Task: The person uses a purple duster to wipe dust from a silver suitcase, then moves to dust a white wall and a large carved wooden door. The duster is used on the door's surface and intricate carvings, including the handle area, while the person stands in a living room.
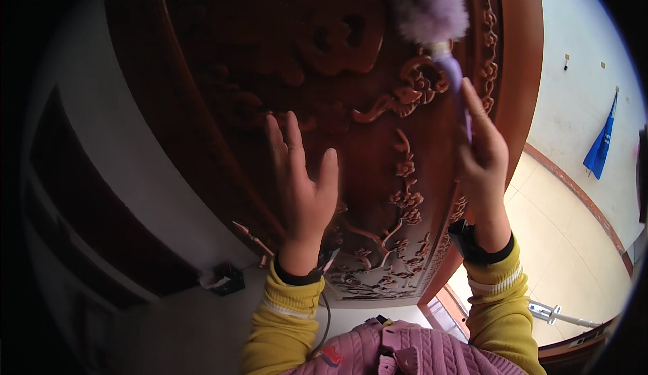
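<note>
- Head view, looking down: a purple duster (441,40) is in the upper right of the view, in front of a dark red-brown carved panel (368,162) and near its right side.
- The duster's long axis runs mostly up and down, leaning a little: the fluffy head (432,4) points up and slightly left, reaching the top edge of the view, and the slim handle (451,71) slopes down and slightly right.
- The right hand (487,155) grips the lower handle, fingers closed around it, one finger stretched upward beside it. This hand is slightly blurred.
- The left hand (305,189) is open, holding nothing, its fingers and thumb pointing up in front of the panel. Whether it touches the surface cannot be told.
- Between the hands is a stretch of panel carved with blossom branches (407,199); smoother surface lies around these raised shapes.
- To the right of the duster runs a narrow carved border (489,58), then the plain outer frame (523,44). Past that edge the room opens onto pale floor tiles (540,233) and a white wall (574,98) with a blue cloth item (601,145) hanging on it.
- On the left, the panel's curved edge meets a shadowed grey wall (135,166).
- The panel's lower edge lies just above the person's pink knitted top (432,351).
</note>
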### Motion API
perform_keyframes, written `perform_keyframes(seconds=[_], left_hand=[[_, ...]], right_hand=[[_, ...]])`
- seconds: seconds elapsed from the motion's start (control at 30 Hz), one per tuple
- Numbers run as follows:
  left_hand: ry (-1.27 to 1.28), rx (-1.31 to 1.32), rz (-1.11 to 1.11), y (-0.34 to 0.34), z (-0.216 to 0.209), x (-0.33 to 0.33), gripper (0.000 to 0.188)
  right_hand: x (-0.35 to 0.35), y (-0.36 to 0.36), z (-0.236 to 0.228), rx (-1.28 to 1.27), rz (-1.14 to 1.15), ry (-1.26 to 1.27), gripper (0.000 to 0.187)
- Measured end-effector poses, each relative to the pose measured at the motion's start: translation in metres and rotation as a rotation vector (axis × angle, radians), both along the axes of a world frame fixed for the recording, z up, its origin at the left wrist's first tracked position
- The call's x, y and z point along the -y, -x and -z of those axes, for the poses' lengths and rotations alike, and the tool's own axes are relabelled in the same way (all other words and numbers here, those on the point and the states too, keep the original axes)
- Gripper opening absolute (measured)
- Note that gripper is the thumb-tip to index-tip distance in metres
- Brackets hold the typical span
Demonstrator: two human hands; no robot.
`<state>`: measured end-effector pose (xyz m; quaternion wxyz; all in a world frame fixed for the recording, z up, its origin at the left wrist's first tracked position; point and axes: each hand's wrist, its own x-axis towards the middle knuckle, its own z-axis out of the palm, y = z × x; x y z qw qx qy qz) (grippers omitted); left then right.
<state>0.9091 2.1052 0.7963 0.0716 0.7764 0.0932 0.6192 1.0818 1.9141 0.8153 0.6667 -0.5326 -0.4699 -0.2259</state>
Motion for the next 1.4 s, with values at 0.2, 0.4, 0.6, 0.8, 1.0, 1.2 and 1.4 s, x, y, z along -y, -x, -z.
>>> perform_keyframes(seconds=[0.2,0.4,0.6,0.8,1.0,1.2,1.4], left_hand=[[0.073,0.045,-0.008,0.023,0.015,-0.012,0.069],[0.127,-0.060,0.001,0.025,0.059,-0.012,0.066],[0.054,-0.187,0.149,0.001,0.076,0.019,0.070],[-0.062,-0.203,0.217,-0.027,0.075,0.046,0.068],[-0.070,-0.267,0.320,-0.058,0.086,0.072,0.070],[-0.096,-0.323,0.320,-0.082,0.099,0.090,0.071],[-0.098,-0.389,0.311,-0.103,0.116,0.106,0.070]], right_hand=[[0.011,0.029,0.035,0.340,-0.270,0.669,0.065],[0.036,-0.009,0.104,-0.112,-0.049,0.039,0.059],[0.056,-0.004,0.167,0.127,0.203,0.518,0.073],[0.072,-0.018,0.189,-0.392,0.221,0.061,0.065],[0.092,-0.019,0.221,-0.006,0.275,0.435,0.070],[0.108,-0.033,0.260,-0.163,0.271,0.333,0.064],[0.124,-0.041,0.296,-0.520,0.223,0.261,0.067]])
